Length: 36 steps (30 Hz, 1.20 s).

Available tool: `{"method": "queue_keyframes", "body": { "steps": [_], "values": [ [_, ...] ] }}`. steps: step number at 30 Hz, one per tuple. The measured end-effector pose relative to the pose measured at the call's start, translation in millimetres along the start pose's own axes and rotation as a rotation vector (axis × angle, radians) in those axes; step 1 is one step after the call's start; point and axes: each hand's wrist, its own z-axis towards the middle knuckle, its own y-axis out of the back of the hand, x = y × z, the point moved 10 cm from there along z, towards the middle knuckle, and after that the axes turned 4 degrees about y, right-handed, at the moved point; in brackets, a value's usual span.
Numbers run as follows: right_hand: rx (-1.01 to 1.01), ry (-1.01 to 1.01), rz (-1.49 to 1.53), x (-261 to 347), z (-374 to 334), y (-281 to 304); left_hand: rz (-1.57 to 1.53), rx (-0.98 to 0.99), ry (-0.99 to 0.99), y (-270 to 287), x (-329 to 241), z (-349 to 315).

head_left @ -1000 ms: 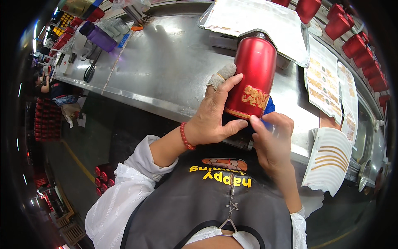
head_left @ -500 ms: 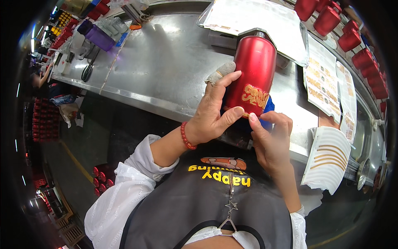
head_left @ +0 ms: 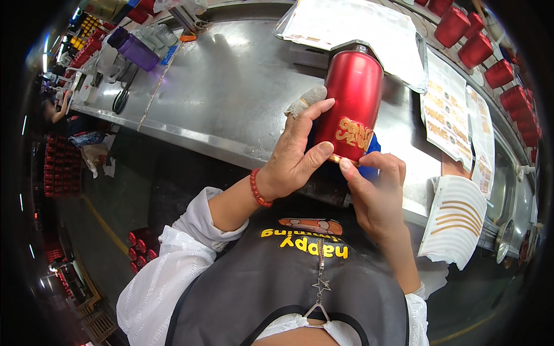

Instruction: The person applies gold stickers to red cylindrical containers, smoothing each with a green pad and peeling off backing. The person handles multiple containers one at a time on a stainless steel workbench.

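Red bottle (head_left: 353,95) sits right of the centre of the frame, its neck pointing to the top edge and its base toward the person. Raised gold ornamental lettering (head_left: 354,134) decorates its side near the base, and a narrow gold strip (head_left: 346,160) runs at the base's edge. The left hand (head_left: 294,153) lies along the bottle's left side, fingers spread against it and thumb at the strip; a grey cloth cover (head_left: 306,102) wraps one finger. The right hand (head_left: 378,190) is drawn in narrow, thumb and forefinger at the strip. Something blue (head_left: 374,149) shows beside the base. Bold yellow lettering, upside down, marks the dark apron (head_left: 259,277) at lower centre. The shiny metal worktop (head_left: 231,86) carries a purple bottle (head_left: 140,53) at upper left and, at upper centre, a white sheet (head_left: 358,34) on a tray. Sheets of gold stickers (head_left: 447,118) lie at right, above a white sheet with curved gold strips (head_left: 456,225). Red containers (head_left: 478,49) line the upper right; at far left, red stacks (head_left: 62,167) stand beyond a dark floor (head_left: 118,202) crossed by a yellow line.
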Motion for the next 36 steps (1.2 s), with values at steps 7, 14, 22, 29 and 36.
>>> {"method": "queue_keyframes", "body": {
  "steps": [7, 14, 22, 29, 36],
  "values": [
    [0.012, -0.076, 0.02, -4, 0, 4, -0.021, 0.004, -0.008, 0, 1, -1],
    [-0.003, -0.018, -0.058, 1, 1, 2, -0.091, 0.035, 0.014, -2, 7, -1],
    [-0.013, -0.028, -0.059, 0, 1, 0, -0.198, 0.069, 0.074, -4, 16, -4],
    [-0.013, -0.083, 0.055, -6, -2, 7, -0.209, 0.067, 0.071, -2, 20, -5],
    [0.005, -0.099, 0.035, -11, -11, 1, -0.054, 0.006, 0.051, -1, 6, 2]
  ]
}}
